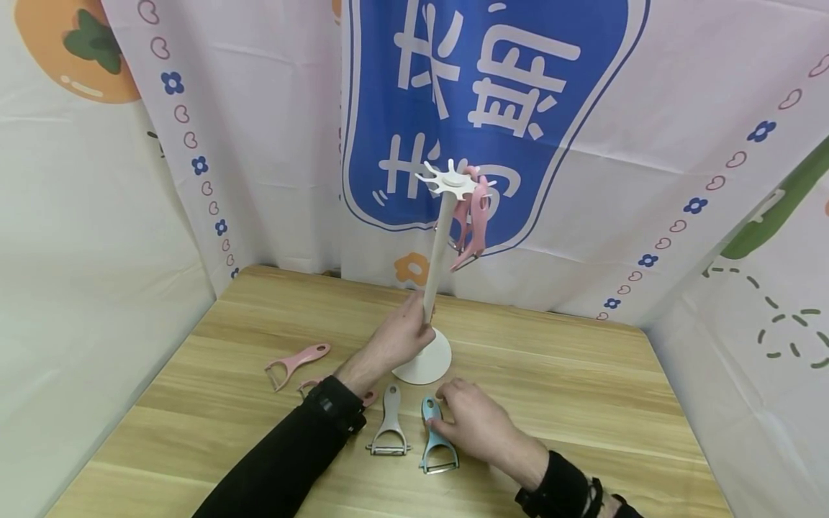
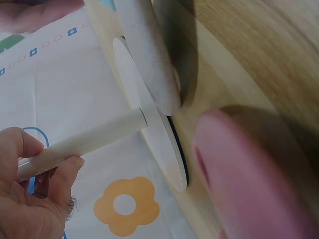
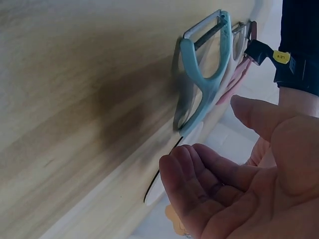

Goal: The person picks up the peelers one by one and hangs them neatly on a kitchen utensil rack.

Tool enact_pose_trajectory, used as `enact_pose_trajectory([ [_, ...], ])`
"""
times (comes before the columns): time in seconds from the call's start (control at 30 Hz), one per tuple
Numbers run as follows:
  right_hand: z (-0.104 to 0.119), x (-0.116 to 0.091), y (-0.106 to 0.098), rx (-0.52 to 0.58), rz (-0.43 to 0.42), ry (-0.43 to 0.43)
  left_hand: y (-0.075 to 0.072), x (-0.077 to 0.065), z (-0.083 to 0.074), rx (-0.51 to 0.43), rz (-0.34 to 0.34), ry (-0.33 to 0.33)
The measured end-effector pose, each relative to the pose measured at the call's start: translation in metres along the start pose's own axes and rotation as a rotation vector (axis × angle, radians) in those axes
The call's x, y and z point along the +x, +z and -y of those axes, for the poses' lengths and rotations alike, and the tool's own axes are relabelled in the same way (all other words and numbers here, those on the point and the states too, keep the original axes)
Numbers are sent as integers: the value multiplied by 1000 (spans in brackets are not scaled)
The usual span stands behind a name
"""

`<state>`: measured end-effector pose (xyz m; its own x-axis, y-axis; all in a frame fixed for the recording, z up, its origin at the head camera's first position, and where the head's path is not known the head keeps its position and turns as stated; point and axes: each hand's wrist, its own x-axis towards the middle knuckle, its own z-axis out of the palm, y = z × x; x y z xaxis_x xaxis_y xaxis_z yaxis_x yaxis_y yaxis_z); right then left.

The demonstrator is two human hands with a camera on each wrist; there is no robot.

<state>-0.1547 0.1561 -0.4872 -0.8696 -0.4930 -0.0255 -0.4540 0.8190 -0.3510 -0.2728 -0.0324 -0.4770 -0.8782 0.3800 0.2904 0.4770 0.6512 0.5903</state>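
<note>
My left hand (image 1: 403, 329) grips the white pole (image 1: 439, 252) of an upright stand, low down above its round base (image 1: 429, 363). Pink peelers (image 1: 478, 219) hang on the right side of the stand's notched top (image 1: 450, 181). Beside a light blue peeler (image 1: 430, 410) lying on the table, my right hand (image 1: 478, 423) hovers with thumb and fingers spread around its handle end. In the right wrist view a gap shows between those fingers (image 3: 179, 174) and the blue peeler (image 3: 207, 87); nothing is in the palm.
A light grey peeler (image 1: 391, 414) lies left of the blue one. Farther left is a pink peeler (image 1: 303, 357), and another pink peeler (image 1: 370, 398) is partly hidden under my left wrist. A printed cloth (image 1: 291, 180) hangs behind the wooden table (image 1: 550, 374).
</note>
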Motion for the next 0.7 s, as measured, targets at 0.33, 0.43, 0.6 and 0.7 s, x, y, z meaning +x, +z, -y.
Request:
enact_pose_trajectory([
  [0.33, 3, 2, 5, -30, -2, 11, 1, 0, 1, 7, -4, 8],
  [0.43, 4, 2, 7, -43, -2, 12, 1, 0, 0, 12, -4, 7],
  [0.6, 4, 3, 8, -49, 0, 13, 1, 0, 0, 16, -8, 7],
  [0.7, 3, 4, 8, -43, 6, 19, 1, 0, 1, 19, -9, 8],
])
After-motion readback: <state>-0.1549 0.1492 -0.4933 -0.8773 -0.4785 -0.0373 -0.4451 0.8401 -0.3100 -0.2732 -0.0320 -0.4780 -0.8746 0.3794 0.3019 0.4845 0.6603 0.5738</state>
